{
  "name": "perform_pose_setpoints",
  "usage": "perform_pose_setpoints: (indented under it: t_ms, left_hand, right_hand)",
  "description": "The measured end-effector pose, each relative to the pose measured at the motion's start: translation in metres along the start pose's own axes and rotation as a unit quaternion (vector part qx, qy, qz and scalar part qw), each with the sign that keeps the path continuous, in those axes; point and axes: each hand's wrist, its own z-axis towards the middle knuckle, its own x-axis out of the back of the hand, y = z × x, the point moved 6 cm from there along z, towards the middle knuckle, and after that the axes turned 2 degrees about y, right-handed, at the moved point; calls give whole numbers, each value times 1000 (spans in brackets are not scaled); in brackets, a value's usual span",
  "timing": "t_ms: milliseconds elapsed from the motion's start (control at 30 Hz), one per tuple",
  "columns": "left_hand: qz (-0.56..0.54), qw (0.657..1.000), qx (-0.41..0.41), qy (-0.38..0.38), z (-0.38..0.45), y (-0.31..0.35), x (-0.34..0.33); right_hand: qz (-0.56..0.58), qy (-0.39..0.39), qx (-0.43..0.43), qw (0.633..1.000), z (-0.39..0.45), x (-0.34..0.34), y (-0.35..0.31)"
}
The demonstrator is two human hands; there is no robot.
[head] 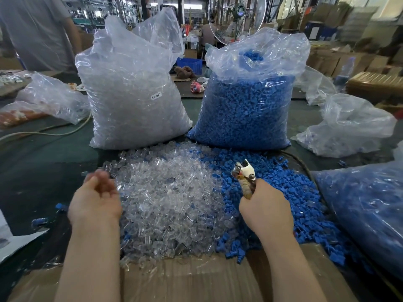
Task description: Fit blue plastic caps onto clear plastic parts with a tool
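Blue caps (290, 192) heaped beside clear parts (170, 192); right hand (265, 209) grips tool (245, 177); left hand (96, 198) loosely curled, empty.

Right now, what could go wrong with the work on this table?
The clear parts and blue caps lie in touching piles and already mix at the border, so sorting may slow. The right hand holds the tool with its metal tip raised toward the left hand; a pinch seems possible.

table (43, 153) – dark green | on it: clear parts (165, 197) + blue caps (294, 192) piles, 2 big bags, cardboard (196, 280)
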Motion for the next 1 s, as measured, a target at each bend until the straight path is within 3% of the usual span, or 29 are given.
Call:
perform_pose_setpoints:
  t_ms: [33, 67, 133, 200, 267, 333, 400, 433, 567, 1000]
  left_hand:
    - [-11, 1000, 10, -15, -3, -4, -11]
    - [51, 997, -1, -54, -12, -4, -24]
    - [282, 946, -72, -139, -26, -10, -49]
    - [467, 844, -128, -231, -43, -27, -65]
    - [613, 718, -161, -288, -51, -51, -70]
    - [724, 598, -184, -291, -54, -65, -73]
    - [769, 528, -222, -282, -56, -71, -74]
    - [766, 527, -240, -279, -57, -71, -75]
    - [722, 576, -272, -270, -59, -66, -76]
    - [691, 612, -301, -239, -60, -58, -79]
  right_hand:
    - [-13, -2, -6, 1000, 0, 0, 1]
    - [-22, -5, -11, 1000, 0, -1, 1]
    - [-31, -14, -15, 999, 0, -3, 1]
    - [-41, -21, -18, 999, -1, -4, 3]
    - [-48, -29, -26, 998, -2, -5, 5]
    - [-50, -34, -31, 998, -2, -6, 6]
    - [-51, -35, -36, 997, -2, -6, 6]
    - [-52, -35, -37, 997, -3, -6, 6]
    - [-48, -30, -35, 998, -2, -6, 6]
    - [-44, 15, -44, 998, -2, -2, 5]
